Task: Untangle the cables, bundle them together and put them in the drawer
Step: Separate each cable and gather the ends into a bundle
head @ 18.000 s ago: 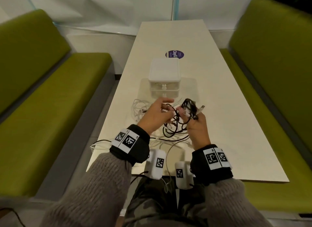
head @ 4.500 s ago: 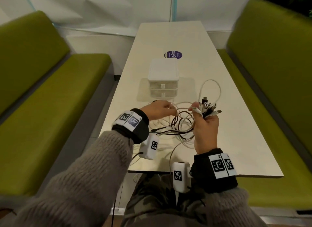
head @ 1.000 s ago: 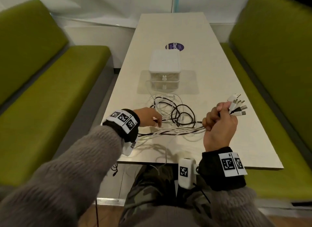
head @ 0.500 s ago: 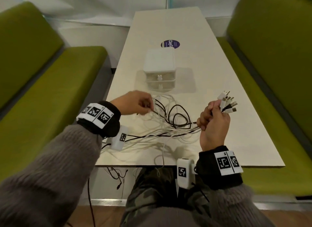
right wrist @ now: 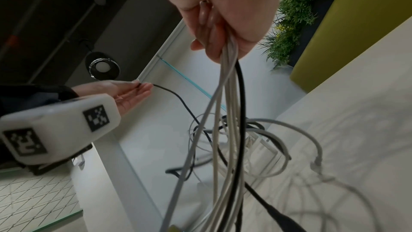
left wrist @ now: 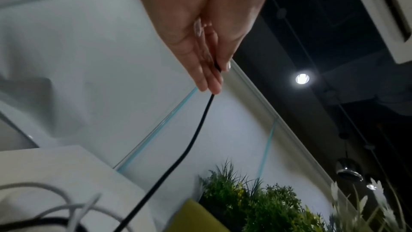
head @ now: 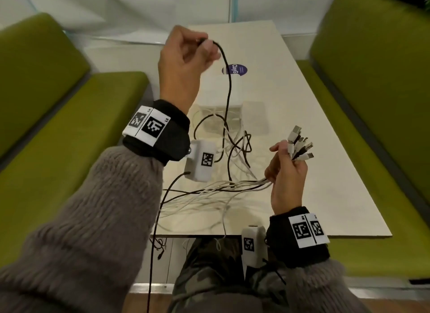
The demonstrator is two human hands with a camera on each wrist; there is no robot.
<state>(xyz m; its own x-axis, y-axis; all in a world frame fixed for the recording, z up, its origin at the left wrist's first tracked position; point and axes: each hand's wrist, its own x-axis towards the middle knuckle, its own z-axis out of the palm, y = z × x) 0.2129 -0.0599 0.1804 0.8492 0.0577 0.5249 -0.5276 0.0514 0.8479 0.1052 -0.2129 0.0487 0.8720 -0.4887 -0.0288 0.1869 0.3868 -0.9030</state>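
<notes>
Step in hand: untangling. Left hand (head: 183, 63) fingers (left wrist: 209, 77) pinch 1 black cable (head: 229, 91), raised above the surface (head: 302, 126). Right hand (head: 287, 180) grips the gathered cables (right wrist: 227, 112). Next: draw it free; drawer unit (head: 235, 98) lies far.

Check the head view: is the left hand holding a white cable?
No, the left hand pinches a single black cable, lifted above the table.

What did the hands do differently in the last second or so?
The left hand rose from the table to well above it, pinching one black cable and drawing it up out of the loose pile. The right hand kept gripping the gathered plug ends. The white drawer box stayed put.
</notes>
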